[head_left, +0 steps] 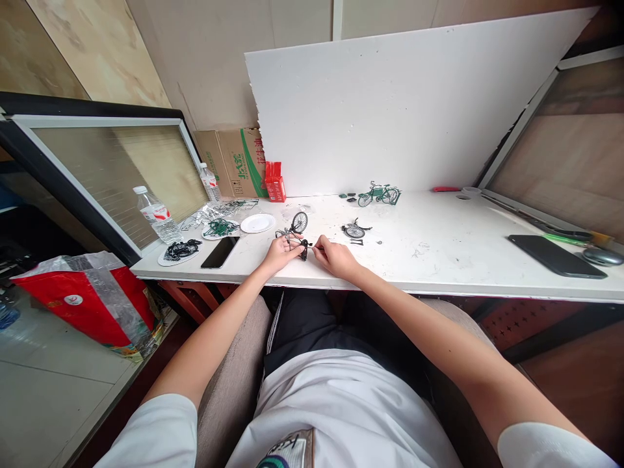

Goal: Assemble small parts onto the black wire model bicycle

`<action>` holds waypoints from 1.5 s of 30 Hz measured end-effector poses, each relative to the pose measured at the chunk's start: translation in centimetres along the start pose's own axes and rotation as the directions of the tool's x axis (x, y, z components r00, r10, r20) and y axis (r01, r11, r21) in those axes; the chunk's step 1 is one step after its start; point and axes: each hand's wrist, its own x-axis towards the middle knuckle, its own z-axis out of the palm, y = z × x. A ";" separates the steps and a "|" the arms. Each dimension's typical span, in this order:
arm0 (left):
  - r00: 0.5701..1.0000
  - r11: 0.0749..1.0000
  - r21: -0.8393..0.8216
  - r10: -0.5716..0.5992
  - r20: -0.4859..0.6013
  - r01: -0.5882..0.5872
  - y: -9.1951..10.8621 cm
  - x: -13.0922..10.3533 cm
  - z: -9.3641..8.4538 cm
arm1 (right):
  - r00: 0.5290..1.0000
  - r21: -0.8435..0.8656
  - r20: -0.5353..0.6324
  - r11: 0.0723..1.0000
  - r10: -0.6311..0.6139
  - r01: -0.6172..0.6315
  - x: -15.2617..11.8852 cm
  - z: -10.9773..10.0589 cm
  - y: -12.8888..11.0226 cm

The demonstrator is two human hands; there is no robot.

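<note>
My left hand [281, 252] is closed round a small black model bicycle [299, 224], held just above the front part of the white table. One spoked wheel of it sticks up beyond the fingers, and a dark cluster of parts shows by my thumb. Close on its right, my right hand [336, 256] is in a pinch against the bicycle's near end; whatever its fingertips grip is too small to name. Further right lie loose black bicycle parts with a wheel [355, 230] and short black pieces [357, 242]. A green model bicycle [379, 194] stands at the back.
To the left are a plate of black parts [179, 251], a plate of green parts [220, 228], a white plate [257, 223], a phone [220, 252] and a water bottle [158, 214]. A larger black phone [556, 255] and a mouse [602, 257] lie far right.
</note>
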 end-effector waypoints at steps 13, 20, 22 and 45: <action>1.000 1.000 -0.002 0.009 0.027 -0.009 0.3 -0.2 0.1 | 0.999 -0.153 0.022 0.988 0.039 -0.036 0.1 -0.3 -0.4; 1.000 1.000 0.021 -0.016 0.000 0.016 0.3 -0.2 0.1 | 1.000 -0.015 -0.018 1.000 0.019 -0.019 -0.1 -0.2 -0.3; 1.000 1.000 0.017 -0.021 -0.007 0.021 0.3 -0.2 0.1 | 1.000 0.006 -0.021 1.000 -0.004 0.004 -0.1 -0.1 -0.1; 1.000 1.000 0.027 0.000 -0.015 0.000 0.8 -0.3 0.3 | 0.999 -0.084 0.036 0.996 0.022 -0.019 0.0 -0.3 -0.3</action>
